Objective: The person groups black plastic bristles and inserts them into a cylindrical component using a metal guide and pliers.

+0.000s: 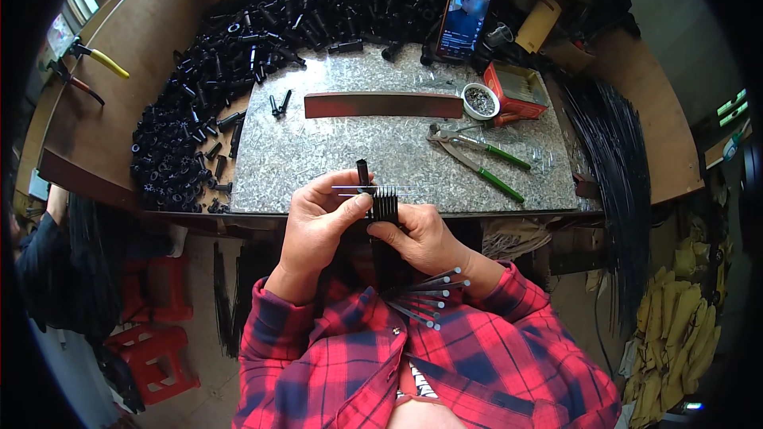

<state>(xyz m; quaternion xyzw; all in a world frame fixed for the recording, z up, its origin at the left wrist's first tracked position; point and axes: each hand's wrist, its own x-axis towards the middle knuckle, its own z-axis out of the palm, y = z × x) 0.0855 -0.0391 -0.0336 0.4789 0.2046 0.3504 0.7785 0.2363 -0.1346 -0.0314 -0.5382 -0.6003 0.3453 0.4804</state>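
Note:
In front of the board's near edge, my left hand (319, 214) pinches a small black tube (363, 171), which stands upright between thumb and fingers. A thin shiny wire (346, 187) crosses at its fingertips. Close beside it, my right hand (421, 237) is closed around a bundle of thin black ribs (385, 205), like umbrella ribs, fanned in a flat row at the top. Below that hand, several grey-tipped ends (439, 303) spread out over the plaid shirt. Where tube and ribs meet is partly hidden by the fingers.
Black tubular parts (262, 24) are heaped behind and left of the speckled board (278, 155). On it lie a dark strip (381, 106), green-handled pliers (481, 163), a white cup of small metal bits (480, 102) and a red box (517, 91). A phone (464, 20) stands behind; black rods (612, 143) hang right.

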